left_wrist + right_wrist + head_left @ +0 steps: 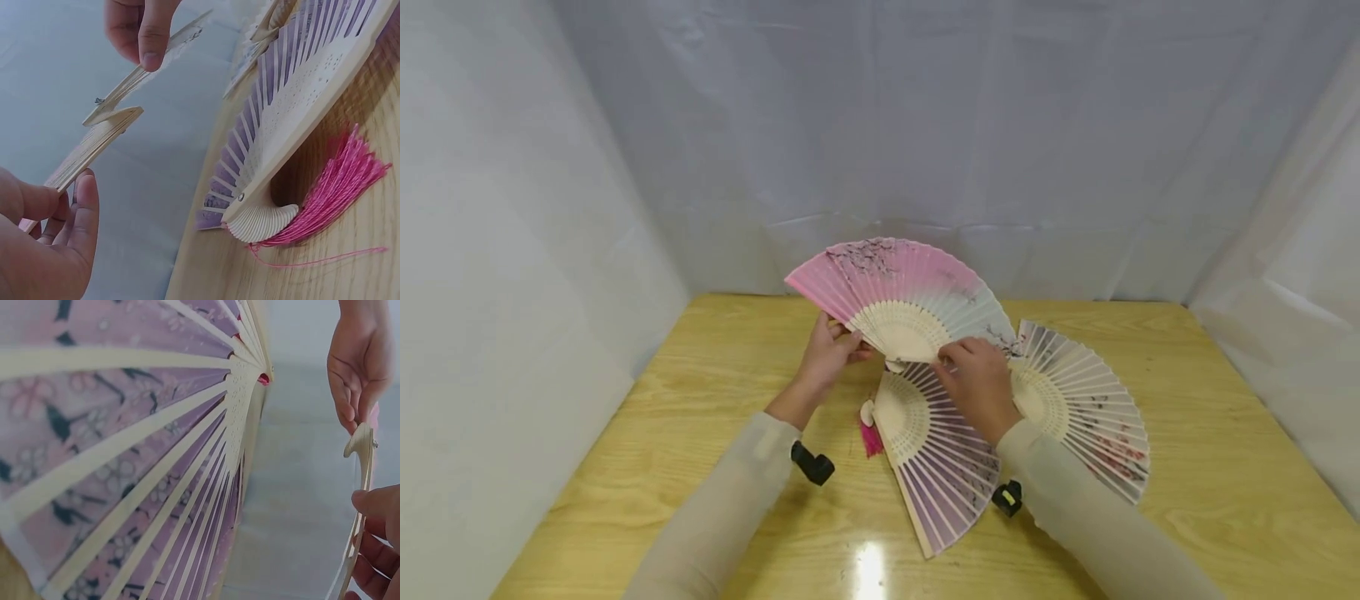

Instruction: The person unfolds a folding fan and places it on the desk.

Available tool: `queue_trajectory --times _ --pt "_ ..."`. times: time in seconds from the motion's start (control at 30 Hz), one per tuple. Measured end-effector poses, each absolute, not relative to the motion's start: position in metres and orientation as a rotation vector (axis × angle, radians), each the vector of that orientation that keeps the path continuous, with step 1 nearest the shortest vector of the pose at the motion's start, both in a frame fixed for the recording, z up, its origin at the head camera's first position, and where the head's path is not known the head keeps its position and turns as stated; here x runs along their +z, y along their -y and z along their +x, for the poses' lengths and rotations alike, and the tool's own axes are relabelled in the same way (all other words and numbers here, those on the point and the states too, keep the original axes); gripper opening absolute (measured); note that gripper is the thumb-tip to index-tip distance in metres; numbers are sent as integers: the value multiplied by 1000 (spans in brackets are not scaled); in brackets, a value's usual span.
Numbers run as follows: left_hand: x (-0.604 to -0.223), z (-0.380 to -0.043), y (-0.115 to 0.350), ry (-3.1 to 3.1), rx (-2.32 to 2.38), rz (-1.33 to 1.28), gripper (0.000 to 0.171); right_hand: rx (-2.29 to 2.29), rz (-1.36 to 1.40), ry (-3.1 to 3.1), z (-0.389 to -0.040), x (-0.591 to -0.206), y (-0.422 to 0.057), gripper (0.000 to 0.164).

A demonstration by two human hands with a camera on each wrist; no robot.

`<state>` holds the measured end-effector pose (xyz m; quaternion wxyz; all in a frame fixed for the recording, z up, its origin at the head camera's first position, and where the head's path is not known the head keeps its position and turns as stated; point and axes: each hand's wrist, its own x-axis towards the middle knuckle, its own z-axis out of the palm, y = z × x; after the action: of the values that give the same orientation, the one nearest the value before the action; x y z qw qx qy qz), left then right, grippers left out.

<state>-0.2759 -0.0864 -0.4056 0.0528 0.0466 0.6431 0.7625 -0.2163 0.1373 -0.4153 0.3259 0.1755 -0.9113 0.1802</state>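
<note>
Spread wide above the table, a pink and pale blue folding fan with a dark blossom print is held between both hands. My left hand pinches its left outer stick between thumb and fingers, as the left wrist view also shows. At the other edge, my right hand grips the right outer stick near the pivot. Below lies an opened purple folding fan with pale ribs and a pink tassel at its pivot. My right hand and forearm overlap it in the head view.
An opened grey-white folding fan with red blossoms lies to the right, partly behind my right arm. All rests on a wooden table. Pale sheeting hangs behind the table and along both sides. A black device is strapped to each wrist.
</note>
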Motion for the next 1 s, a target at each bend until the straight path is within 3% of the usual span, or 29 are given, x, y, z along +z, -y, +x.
queue_trajectory --times 0.5,1.0 --pt "-398 -298 118 -2009 2275 58 42 393 529 2597 -210 -396 -90 19" --pt "-388 -313 176 -2203 1996 160 50 608 496 2913 -210 -379 1 21"
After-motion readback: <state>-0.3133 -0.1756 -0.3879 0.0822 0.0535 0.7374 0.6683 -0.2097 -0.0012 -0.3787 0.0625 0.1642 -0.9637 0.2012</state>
